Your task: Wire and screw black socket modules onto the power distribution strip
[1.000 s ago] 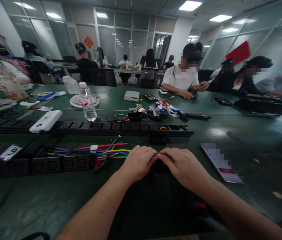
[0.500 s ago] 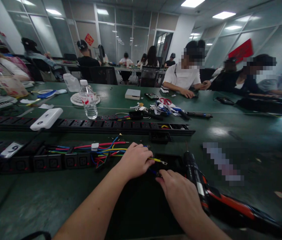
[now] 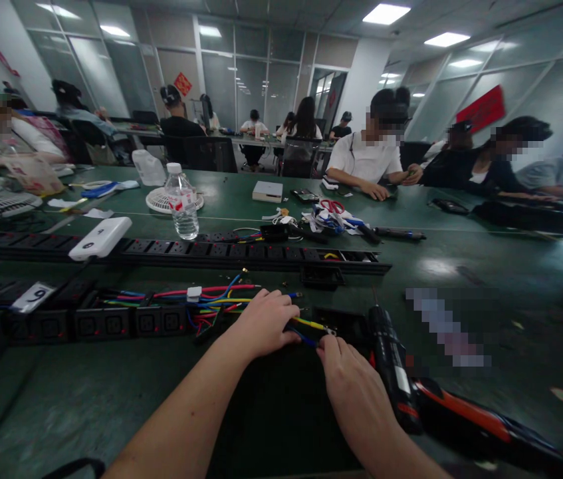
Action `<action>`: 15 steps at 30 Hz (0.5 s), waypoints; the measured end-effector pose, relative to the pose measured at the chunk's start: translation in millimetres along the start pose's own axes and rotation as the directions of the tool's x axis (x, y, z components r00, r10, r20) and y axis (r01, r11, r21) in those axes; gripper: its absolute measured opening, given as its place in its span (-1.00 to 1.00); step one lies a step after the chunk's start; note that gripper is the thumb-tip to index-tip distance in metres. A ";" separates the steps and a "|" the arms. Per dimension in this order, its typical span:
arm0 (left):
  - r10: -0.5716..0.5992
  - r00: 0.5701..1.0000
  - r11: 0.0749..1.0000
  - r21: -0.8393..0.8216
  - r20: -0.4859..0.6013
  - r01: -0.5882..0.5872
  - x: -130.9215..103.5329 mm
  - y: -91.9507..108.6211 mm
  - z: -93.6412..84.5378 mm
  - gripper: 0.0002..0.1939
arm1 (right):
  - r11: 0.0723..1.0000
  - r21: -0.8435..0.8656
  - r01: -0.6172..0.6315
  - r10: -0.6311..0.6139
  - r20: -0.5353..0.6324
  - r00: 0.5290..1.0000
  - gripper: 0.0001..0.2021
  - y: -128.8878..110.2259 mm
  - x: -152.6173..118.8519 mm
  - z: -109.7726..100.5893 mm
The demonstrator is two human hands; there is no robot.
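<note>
My left hand (image 3: 264, 324) is closed around wires that run out of the open end of a black power strip (image 3: 156, 320). Past its fingers sticks a yellow wire (image 3: 311, 323) with a metal terminal on its tip. Below that, a blue wire (image 3: 306, 338) spans the gap between my hands. My right hand (image 3: 358, 379) pinches the blue wire's end, its fingertips close to the yellow wire's terminal. Red, yellow and blue wires (image 3: 221, 290) fan out left of my left hand, with a white tag among them. A black end housing (image 3: 343, 320) lies behind my hands.
A black and orange power screwdriver (image 3: 395, 372) lies just right of my right hand. Behind stand a second power strip (image 3: 256, 253), a white power bank (image 3: 100, 238), a water bottle (image 3: 182, 203) and red-handled scissors (image 3: 332, 206). Other people sit around the far tables.
My left hand has shifted slightly left, uncovering more of the yellow and blue wires. The yellow tip now sits nearer my right fingertips. The whole view has tilted a little.
</note>
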State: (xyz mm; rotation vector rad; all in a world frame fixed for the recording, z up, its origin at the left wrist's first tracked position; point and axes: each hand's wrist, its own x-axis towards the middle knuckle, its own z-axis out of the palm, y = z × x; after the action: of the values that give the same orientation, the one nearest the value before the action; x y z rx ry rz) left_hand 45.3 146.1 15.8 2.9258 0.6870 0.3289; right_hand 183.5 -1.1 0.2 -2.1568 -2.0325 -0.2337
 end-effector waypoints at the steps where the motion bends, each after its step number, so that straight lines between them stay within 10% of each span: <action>1: 0.000 1.000 1.000 0.001 -0.005 0.000 0.0 -0.1 0.4 -0.70 | 1.000 0.024 0.016 -0.016 -0.013 1.000 -0.92 -0.9 -2.0 0.2; 15: -0.046 0.999 0.998 -0.045 -0.015 0.046 1.7 1.1 1.5 -0.68 | 0.986 0.001 0.169 -0.168 -0.028 0.985 -0.59 -62.0 -18.0 -18.0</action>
State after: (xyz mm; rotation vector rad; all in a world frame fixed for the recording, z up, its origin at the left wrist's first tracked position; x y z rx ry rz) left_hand 47.6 145.8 14.9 2.8634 0.7380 0.3581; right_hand 120.6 -19.2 14.5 -1.9688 -2.1993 -0.2803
